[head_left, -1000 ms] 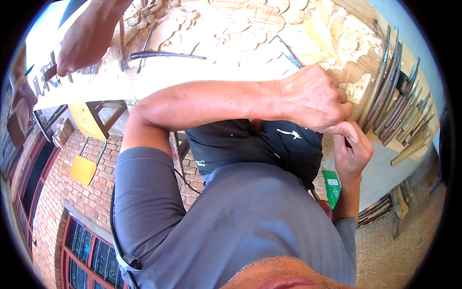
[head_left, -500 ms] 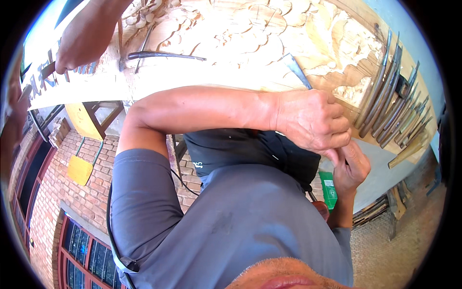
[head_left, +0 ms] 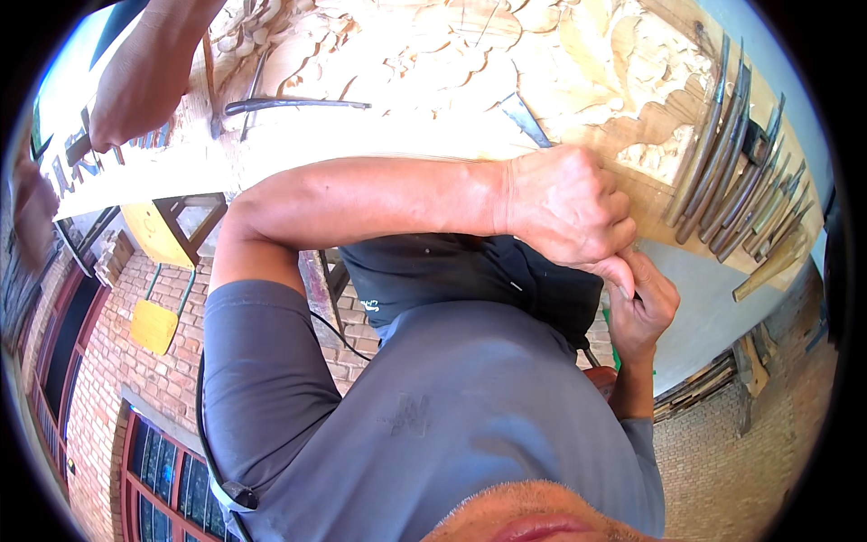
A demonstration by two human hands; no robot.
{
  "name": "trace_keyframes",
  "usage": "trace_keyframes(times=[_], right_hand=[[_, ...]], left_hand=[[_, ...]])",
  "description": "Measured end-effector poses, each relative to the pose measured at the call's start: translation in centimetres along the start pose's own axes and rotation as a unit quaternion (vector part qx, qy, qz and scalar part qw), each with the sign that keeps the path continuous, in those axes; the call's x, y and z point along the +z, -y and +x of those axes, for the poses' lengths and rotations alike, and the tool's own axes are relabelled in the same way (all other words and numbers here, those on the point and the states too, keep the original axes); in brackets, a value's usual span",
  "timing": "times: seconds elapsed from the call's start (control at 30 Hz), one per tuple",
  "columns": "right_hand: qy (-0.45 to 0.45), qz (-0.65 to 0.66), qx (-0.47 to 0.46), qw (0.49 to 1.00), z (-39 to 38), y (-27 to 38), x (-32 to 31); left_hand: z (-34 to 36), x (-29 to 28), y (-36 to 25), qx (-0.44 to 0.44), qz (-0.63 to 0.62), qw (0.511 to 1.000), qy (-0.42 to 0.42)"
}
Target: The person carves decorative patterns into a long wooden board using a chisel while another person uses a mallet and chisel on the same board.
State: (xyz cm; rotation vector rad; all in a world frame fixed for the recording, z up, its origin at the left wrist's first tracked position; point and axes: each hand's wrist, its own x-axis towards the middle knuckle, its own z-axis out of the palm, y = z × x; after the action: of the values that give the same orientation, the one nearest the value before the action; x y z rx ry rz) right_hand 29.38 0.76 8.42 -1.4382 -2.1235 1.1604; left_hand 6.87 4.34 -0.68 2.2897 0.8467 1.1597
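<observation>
A flat-bladed chisel points away and to the left over the near edge of a carved wooden panel. My left hand is a fist, knuckles to the right, with the blade coming out at its far side; the handle is hidden in it. Just below and to the right, my right hand is closed with fingers bent, touching my left thumb. Whatever lies in the right hand's fingers cannot be made out.
Several carving chisels lie side by side at the right, beside a wooden mallet-like tool. A dark-handled tool rests on the panel's near left. Another person's hand is at the upper left. Behind stands a yellow chair.
Both my hands and the chisel have shifted slightly left and up in the view, still together. The view itself has shifted a little. The other person's arm has moved left.
</observation>
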Motion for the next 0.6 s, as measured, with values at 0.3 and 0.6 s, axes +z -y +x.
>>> trace_keyframes(times=[0.3, 0.6], right_hand=[[-0.005, 0.018, 0.015, 1.000, 0.1, 0.1, 0.2], [-0.002, 0.009, 0.027, 1.000, -0.2, 0.2, 0.7]], left_hand=[[0.3, 0.2, -0.1, 0.002, 0.001, 1.000, 0.006], [0.4, 0.8, -0.3, 0.004, 0.010, 1.000, 0.025]])
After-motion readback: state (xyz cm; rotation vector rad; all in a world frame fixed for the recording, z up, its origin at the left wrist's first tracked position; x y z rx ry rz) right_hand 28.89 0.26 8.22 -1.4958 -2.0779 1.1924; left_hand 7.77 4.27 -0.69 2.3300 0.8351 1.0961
